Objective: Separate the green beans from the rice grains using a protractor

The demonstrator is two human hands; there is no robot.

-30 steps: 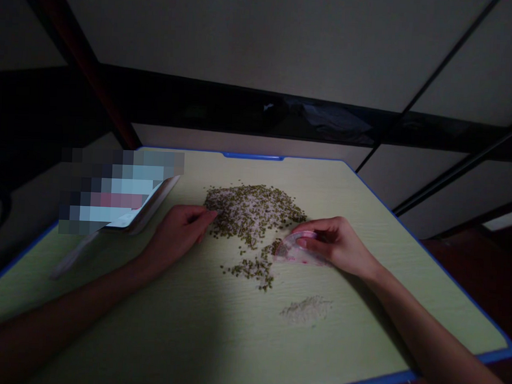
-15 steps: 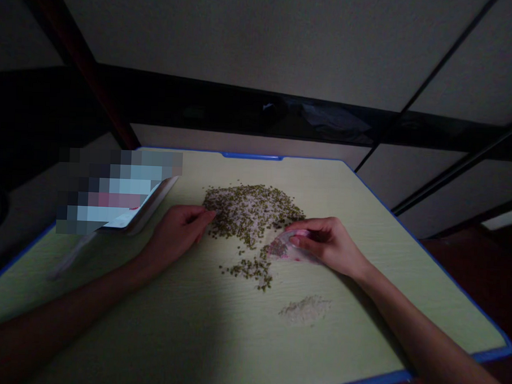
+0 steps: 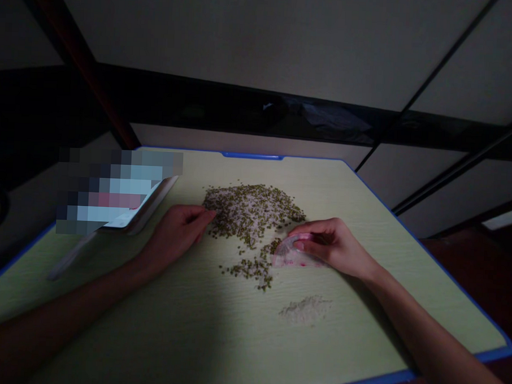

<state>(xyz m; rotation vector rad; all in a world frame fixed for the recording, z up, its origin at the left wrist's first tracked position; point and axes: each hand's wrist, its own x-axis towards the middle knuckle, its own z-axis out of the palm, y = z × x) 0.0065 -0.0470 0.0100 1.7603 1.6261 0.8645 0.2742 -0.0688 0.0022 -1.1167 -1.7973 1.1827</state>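
Your right hand (image 3: pixel 340 246) pinches a half-round, pink-marked plastic piece (image 3: pixel 287 257) at the near-right edge of the bean-and-grain pile (image 3: pixel 255 206) — seemingly working it among the loose beans (image 3: pixel 255 268), where any next stroke calls for a light, low touch. Your left hand (image 3: pixel 175 231) sits at the pile's left edge, fingertips together — I can't tell whether they hold anything.

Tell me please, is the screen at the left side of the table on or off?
On. The screen glows pale blue in the dim room, though blurring hides most of what it displays.
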